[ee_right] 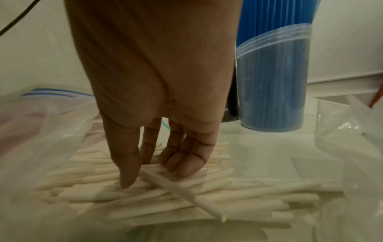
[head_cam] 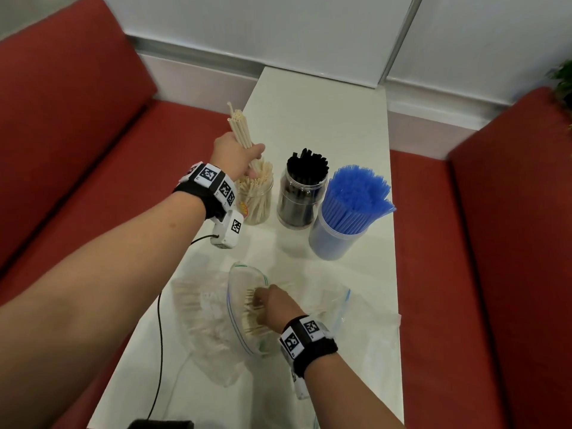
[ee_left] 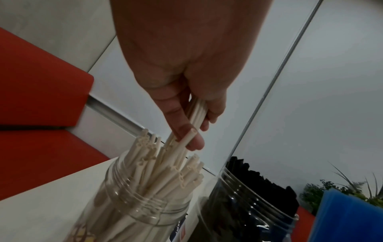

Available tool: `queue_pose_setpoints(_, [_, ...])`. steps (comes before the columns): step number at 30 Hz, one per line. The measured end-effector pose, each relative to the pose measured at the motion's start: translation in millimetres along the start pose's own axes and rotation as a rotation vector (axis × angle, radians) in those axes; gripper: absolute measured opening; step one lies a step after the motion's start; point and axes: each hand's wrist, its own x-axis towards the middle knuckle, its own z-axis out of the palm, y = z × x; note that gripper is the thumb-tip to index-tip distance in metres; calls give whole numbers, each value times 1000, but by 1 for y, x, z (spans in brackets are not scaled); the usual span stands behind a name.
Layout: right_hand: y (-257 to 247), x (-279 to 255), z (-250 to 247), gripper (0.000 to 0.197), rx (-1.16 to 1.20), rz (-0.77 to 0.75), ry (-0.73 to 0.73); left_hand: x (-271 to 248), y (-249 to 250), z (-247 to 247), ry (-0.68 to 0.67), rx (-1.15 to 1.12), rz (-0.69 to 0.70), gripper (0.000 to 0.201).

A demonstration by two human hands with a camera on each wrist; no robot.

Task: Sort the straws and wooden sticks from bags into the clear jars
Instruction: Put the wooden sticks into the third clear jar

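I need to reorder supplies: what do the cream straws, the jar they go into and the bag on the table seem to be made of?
Cream straws: probably paper, matte and opaque with thick tube walls, though matte plastic is possible.
Jar: clear glossy plastic by the look, with moulded neck threads.
Bag: thin clear plastic film, wrinkled, with a blue zip strip.

Nothing here reads as words or numbers. The clear jar of cream straws [ee_left: 132, 206] carries a label [ee_left: 178, 229] low on its wall, red and white with a dark strip of small print, too blurred and cropped to make out; in the head view it shows as a yellow and red patch on that jar's left side. Both wristbands [head_cam: 213, 184] bear black-and-white square code markers, patterns only, no legible characters.
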Motion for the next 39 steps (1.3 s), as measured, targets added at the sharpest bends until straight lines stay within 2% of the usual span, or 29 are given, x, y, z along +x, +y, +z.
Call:
queue_pose_setpoints(3, [2,2,1,36,-32,-6,18,2,5,1,17,46,24,33])
queue_pose_setpoints(7, [5,4,-1,37,-1,-10,2,10,16,-1,32,-30,57,32])
queue_pose_setpoints(12, [4,5,1,35,-10,-23,6,13,20,0,-4,52,40,28])
queue_pose_setpoints(16, [4,7,0,35,6,-28,-4,18,29,-7,41,73,30,31])
queue_pose_setpoints(21, [2,7,0,35,10,-26,-9,13,26,-4,-16,160,-12,30])
queue_pose_setpoints(27, [1,5,4,31,8,-31,-1,22,39,-10,68,26,-7,30])
queue_pose_setpoints(33, [0,6,3,32,-17,-43,5,17,24,-4,20,112,-49,30])
queue_pose_setpoints(39, [-2,5,7,33,-50,-29,5,20,37,-6,80,-21,-8,29])
